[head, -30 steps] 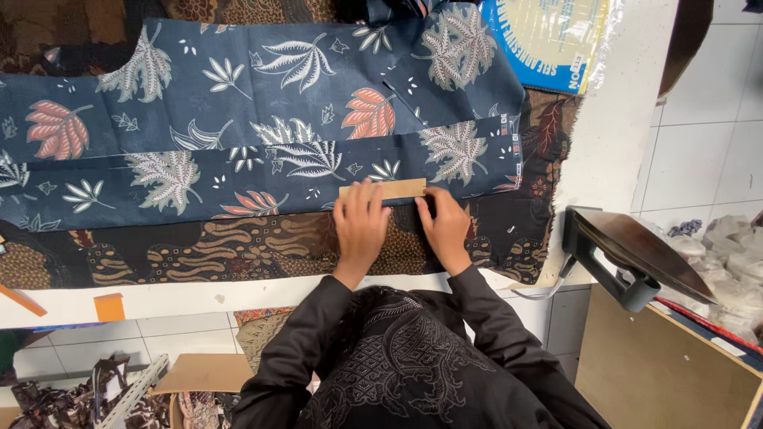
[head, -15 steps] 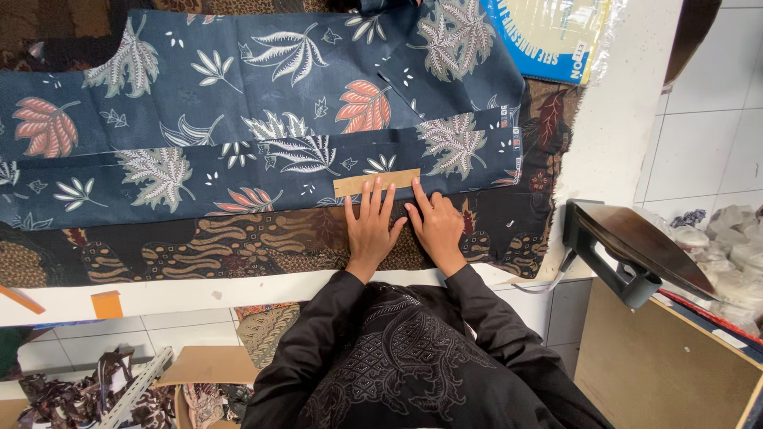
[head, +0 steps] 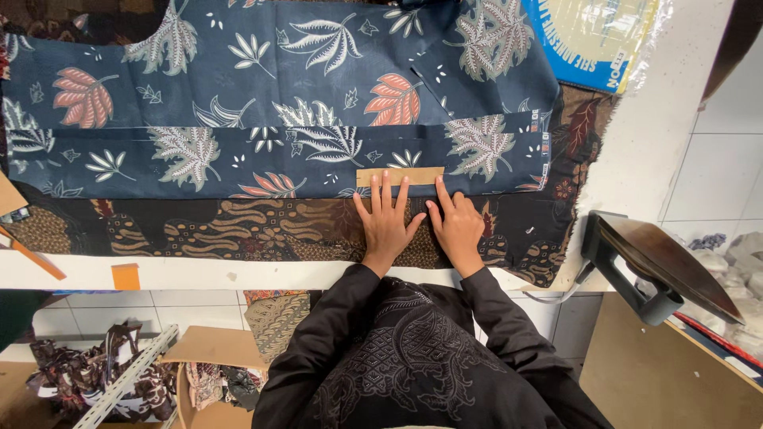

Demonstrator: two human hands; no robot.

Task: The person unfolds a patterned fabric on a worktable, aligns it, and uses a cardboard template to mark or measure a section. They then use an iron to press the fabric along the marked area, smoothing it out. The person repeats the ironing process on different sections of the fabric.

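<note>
A white table (head: 652, 151) is being covered by brown batik (head: 199, 230); over that, navy leaf-print cloth (head: 262, 111) is being spread flat. Right of the cloth, an iron (head: 660, 266) is being kept on end. At the cloth's near hem, a tan card strip (head: 400, 176) is being pressed by the left hand (head: 387, 224) and right hand (head: 457, 226), both flat, fingers splayed.

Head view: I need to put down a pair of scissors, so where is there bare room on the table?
Bare white table right of the blue leaf fabric, above the iron; thin front strip beside the orange tag. Crowded around both hands.
</note>
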